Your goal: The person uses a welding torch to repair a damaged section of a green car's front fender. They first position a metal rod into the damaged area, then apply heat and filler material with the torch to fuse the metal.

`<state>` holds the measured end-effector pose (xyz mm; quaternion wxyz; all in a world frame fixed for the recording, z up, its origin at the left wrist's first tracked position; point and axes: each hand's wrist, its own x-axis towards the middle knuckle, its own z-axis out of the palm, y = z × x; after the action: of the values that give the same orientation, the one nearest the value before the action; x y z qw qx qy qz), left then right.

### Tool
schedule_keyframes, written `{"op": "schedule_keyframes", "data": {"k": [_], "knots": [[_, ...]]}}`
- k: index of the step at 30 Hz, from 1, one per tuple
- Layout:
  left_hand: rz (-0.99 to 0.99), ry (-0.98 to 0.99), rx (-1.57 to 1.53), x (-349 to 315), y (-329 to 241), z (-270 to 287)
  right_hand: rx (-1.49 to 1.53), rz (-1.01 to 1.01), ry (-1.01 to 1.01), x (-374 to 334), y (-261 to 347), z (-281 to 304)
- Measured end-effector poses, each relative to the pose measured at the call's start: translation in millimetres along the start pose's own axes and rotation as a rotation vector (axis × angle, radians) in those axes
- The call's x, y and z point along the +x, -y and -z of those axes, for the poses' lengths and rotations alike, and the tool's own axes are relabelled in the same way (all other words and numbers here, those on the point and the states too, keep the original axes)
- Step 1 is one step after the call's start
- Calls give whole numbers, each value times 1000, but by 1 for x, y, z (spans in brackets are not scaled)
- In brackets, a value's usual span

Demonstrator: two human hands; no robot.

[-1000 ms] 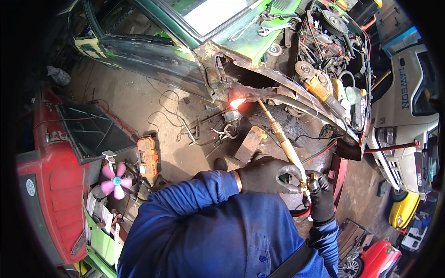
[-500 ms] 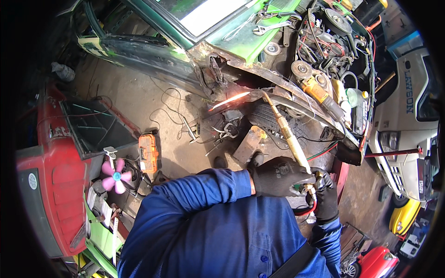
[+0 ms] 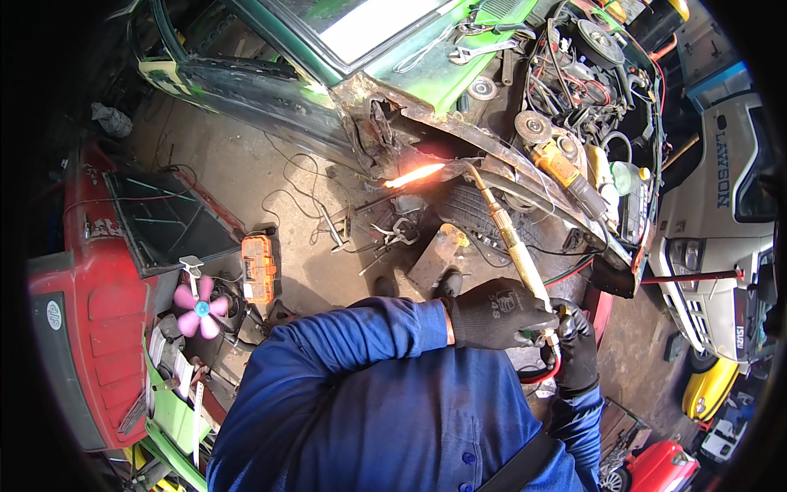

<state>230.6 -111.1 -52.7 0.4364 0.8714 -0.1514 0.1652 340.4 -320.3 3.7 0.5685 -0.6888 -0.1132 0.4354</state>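
Observation:
A brass gas torch (image 3: 510,238) slants up and to the left from my hands. Its bent tip throws a bright orange flame (image 3: 414,175) leftward, close to the rusted lower edge of the car's fender (image 3: 484,143). My left hand (image 3: 498,313), in a black glove, is wrapped round the rear of the torch handle. At the torch's base, beside the valves, my right hand (image 3: 576,348) is closed with its fingers on a valve fitting, partly hidden. A red hose (image 3: 541,375) and a dark one loop from the torch's end.
An angle grinder (image 3: 570,176) rests by the open engine bay (image 3: 574,82), and an adjustable wrench (image 3: 479,52) on green bodywork. A tyre (image 3: 479,209), a box (image 3: 438,256), a hammer (image 3: 334,230) and cables lie below. An orange case (image 3: 259,269) and pink-bladed fan (image 3: 201,308) stand left.
The flame has become shorter, thicker and brighter, with a stronger red glow around it. Both hands stay on the torch in nearly the same place; the view has shifted slightly.

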Motion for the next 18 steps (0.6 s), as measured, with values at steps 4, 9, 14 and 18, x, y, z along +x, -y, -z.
{"op": "schedule_keyframes", "data": {"k": [4, 9, 14, 18], "knots": [[5, 28, 9, -2, 1, -1, 6, 3, -18, -1, -2, -1], [-21, 31, -4, -3, 1, 0, 18, 7, -16, -4, -4, -2], [-67, 33, 52, -4, -1, 1, -1, 23, -34, -7, -4, -3], [-83, 27, 40, -4, 0, 0, 5, 21, -53, -9, -5, -5]]}}
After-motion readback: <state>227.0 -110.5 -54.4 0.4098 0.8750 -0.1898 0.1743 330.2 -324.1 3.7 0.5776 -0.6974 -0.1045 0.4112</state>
